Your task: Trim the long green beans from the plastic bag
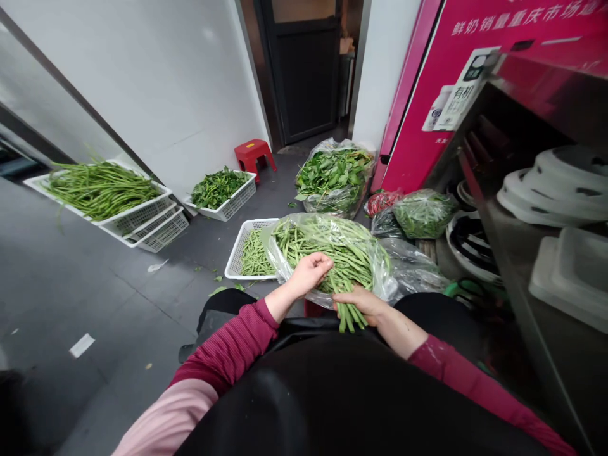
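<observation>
My right hand is closed around a bunch of long green beans, whose lower ends stick out below the fingers. Just above and to the left, my left hand has its fingers pinched together by the upper part of the bunch; whatever it holds is too small to make out. Both hands are at the near side of a clear plastic bag, wide open and full of long green beans. Left of the bag, and partly hidden by it, a white basket contains shorter bean pieces.
Stacked white baskets with long green stalks stand at left. Beyond are a basket of leafy greens, a red stool and a bag of leaves. A metal shelf with white containers borders the right.
</observation>
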{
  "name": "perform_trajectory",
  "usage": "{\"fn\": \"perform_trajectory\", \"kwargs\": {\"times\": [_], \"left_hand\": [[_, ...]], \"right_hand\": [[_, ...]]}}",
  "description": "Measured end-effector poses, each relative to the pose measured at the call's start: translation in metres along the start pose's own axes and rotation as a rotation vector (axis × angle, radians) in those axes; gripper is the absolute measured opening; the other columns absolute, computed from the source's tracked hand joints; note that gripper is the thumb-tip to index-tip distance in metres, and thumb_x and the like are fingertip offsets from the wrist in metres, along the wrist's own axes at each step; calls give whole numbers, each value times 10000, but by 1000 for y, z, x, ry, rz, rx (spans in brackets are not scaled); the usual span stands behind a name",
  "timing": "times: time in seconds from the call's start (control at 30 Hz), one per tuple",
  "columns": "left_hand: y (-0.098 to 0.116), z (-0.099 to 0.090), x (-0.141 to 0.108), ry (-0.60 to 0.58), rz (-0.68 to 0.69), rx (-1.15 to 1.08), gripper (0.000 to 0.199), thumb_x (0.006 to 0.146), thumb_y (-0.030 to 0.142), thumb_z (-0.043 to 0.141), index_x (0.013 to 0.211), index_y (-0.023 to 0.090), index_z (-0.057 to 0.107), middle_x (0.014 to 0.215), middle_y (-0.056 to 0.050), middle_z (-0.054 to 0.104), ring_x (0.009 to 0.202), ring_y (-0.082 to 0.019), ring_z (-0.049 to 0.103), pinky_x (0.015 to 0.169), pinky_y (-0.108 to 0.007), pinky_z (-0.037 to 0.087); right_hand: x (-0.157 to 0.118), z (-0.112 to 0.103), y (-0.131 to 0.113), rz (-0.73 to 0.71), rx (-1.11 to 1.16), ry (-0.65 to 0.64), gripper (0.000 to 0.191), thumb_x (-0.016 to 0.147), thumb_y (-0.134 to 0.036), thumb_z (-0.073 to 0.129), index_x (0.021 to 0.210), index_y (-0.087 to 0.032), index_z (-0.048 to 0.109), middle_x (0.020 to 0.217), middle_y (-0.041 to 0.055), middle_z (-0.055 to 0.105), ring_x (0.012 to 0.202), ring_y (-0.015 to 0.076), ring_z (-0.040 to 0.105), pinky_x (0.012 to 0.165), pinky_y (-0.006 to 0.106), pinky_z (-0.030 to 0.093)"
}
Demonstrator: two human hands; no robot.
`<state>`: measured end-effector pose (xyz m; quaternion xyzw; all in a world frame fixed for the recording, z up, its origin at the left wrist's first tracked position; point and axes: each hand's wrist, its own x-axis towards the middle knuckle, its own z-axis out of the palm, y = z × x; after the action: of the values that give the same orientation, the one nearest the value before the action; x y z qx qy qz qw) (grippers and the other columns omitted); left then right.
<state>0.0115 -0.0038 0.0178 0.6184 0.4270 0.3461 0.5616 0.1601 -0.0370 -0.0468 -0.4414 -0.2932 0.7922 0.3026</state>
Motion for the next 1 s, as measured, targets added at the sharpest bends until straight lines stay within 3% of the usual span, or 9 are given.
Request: {"fn": "perform_trajectory", "kwargs": {"times": [0.13, 0.23, 0.37, 0.5, 0.6, 0.73, 0.83, 0.9, 1.0], "left_hand": [[17, 10, -24, -137, 308, 304, 245, 744, 394, 506, 691, 162, 564, 684, -25, 567, 668, -104, 516, 637, -226, 417], [11, 13, -26, -163, 134, 186, 272, 737, 426, 504, 733, 158, 550, 638, -16, 569, 546, -86, 508, 532, -211, 414], [-17, 6, -7, -112, -146, -72, 326, 725, 473, 490, 701, 150, 460, 491, 49, 480, 306, -30, 321, 324, -166, 259], [-35, 13, -7, -76, -164, -140, 321, 704, 455, 527, 663, 162, 403, 449, 65, 454, 298, -37, 340, 325, -156, 236], [-37, 16, -15, -57, -3, 155, 274, 770, 416, 449, 670, 162, 427, 470, 39, 470, 418, -82, 480, 414, -177, 336], [-44, -4, -10, -152, 316, 833, 217, 803, 321, 410, 703, 159, 515, 678, -40, 560, 678, -134, 546, 604, -226, 398], [-58, -26, 3, -103, 215, 1109, 186, 817, 258, 380, 784, 163, 536, 749, -52, 566, 721, -147, 544, 638, -244, 409], [-70, -36, 8, -1, 76, 1146, 173, 815, 211, 373, 855, 169, 537, 800, -52, 563, 732, -144, 547, 643, -243, 421], [-91, -38, 9, 1, 43, 1138, 204, 770, 139, 414, 929, 174, 537, 930, -71, 535, 757, -138, 549, 649, -240, 436]], "right_hand": [[8, -4, 5, -83, 80, 128, 184, 571, -218, 683, 682, -141, 558, 520, 8, 605, 457, 137, 557, 458, 242, 450], [7, -11, 5, -91, 167, 108, 171, 603, -245, 671, 705, -156, 567, 550, 1, 609, 471, 129, 558, 456, 232, 447], [1, -15, -2, -34, 196, -110, 214, 647, -324, 645, 735, -145, 567, 591, 12, 614, 488, 127, 572, 472, 246, 462], [-1, -8, -3, -2, 140, -246, 236, 598, -269, 683, 739, -121, 564, 593, 27, 622, 504, 141, 589, 506, 264, 477], [0, 0, 0, 11, 144, -242, 212, 582, -242, 679, 709, -119, 563, 559, 12, 611, 464, 128, 570, 481, 252, 466], [-3, 3, 3, 12, 77, -149, 155, 600, -234, 657, 645, -131, 551, 498, -6, 587, 409, 116, 537, 415, 223, 427], [-3, -4, -4, 31, 112, -24, 138, 627, -234, 654, 683, -153, 557, 531, -8, 605, 444, 119, 563, 437, 218, 446], [2, -6, -16, 26, 176, 70, 138, 647, -232, 646, 749, -176, 571, 604, -3, 636, 502, 125, 596, 483, 225, 478], [17, 6, -44, 18, 190, 108, 190, 665, -202, 629, 848, -206, 579, 691, 7, 664, 565, 145, 626, 524, 248, 511]]}}
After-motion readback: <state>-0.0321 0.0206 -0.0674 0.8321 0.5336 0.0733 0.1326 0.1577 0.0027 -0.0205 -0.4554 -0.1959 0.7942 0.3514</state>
